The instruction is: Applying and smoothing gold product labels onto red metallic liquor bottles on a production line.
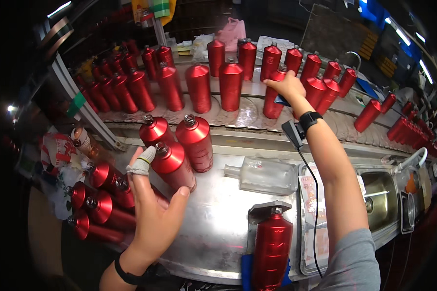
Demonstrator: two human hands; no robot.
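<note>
My right hand reaches out to the conveyor, its fingers around the shoulder of a red glass bottle standing there. A small blue piece shows under that palm. My left hand is open, thumb and fingers apart, with a white wrap on one fingertip. Just beyond it stands a red bottle on the metal table; whether they touch I cannot tell. Two more red bottles, one at the left and one at the right, stand close behind it. All have bare threaded necks.
Many red bottles line the conveyor. Several lie at the left. A clear glass bottle lies on the table. Nearer, a red bottle rests against a grey holder over blue cloth. A sink is at the right.
</note>
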